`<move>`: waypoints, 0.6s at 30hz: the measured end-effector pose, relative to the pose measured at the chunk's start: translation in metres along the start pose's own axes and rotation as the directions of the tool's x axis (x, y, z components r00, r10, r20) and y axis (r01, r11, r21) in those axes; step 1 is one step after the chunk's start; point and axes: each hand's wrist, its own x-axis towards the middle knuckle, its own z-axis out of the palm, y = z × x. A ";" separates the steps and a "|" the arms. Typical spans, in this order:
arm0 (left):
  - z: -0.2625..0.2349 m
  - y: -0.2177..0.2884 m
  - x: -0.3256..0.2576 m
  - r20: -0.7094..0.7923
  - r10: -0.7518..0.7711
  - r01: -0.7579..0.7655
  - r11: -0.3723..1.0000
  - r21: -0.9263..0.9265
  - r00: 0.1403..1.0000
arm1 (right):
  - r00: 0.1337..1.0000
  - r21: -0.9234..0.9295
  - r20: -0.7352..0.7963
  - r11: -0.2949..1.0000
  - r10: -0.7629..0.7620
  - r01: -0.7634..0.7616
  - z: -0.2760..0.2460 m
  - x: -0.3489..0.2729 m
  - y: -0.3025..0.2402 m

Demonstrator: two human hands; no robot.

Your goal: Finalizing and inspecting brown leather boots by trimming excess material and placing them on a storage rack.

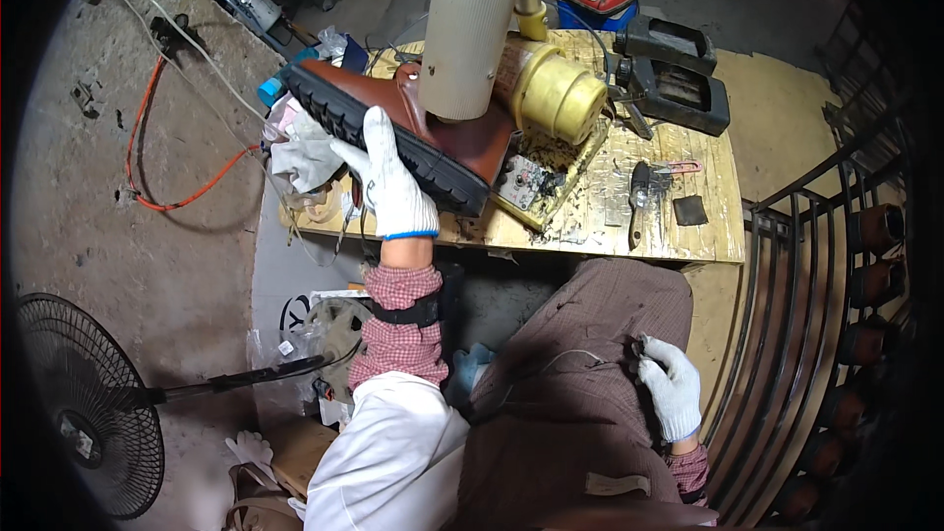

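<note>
A brown leather boot [379, 90] with a thick black treaded sole [433, 165] lies tilted on its side above the bench. Its upper sits under the lower end of a pale perforated tube [470, 29], which hides part of it. My left hand [393, 182], in a white knit glove, is closed on the boot, pressing along the sole; some fingertips are out of sight. Over my brown-clad thigh, my gloved right hand [671, 388] has its fingers drawn together at a small dark thing [637, 346], too small to name.
On the wooden bench [590, 221] stand a yellow round machine housing [560, 93], black trays [678, 93], a dark-handled knife [639, 206] and a dark square patch [690, 210]. A black fan [93, 408] stands at left. A metal rack [787, 334] with several boots is at right.
</note>
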 end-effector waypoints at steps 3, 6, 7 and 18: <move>0.009 0.004 0.008 0.070 -0.006 0.003 0.999 0.044 0.998 | 0.989 -0.098 0.027 0.985 -0.142 0.144 0.002 0.004 -0.014; 0.013 0.008 0.008 0.068 -0.022 0.018 0.998 0.061 0.997 | 0.973 -0.203 0.099 0.953 -0.210 0.226 0.003 0.007 -0.031; 0.014 0.009 0.007 0.069 -0.036 0.033 0.999 0.042 0.997 | 0.974 -0.206 0.094 0.953 -0.207 0.222 0.005 0.010 -0.038; -0.036 0.000 -0.057 -0.035 -0.189 0.187 0.980 -0.063 0.981 | 0.192 -0.484 0.381 -0.018 -0.904 0.875 0.100 0.108 -0.187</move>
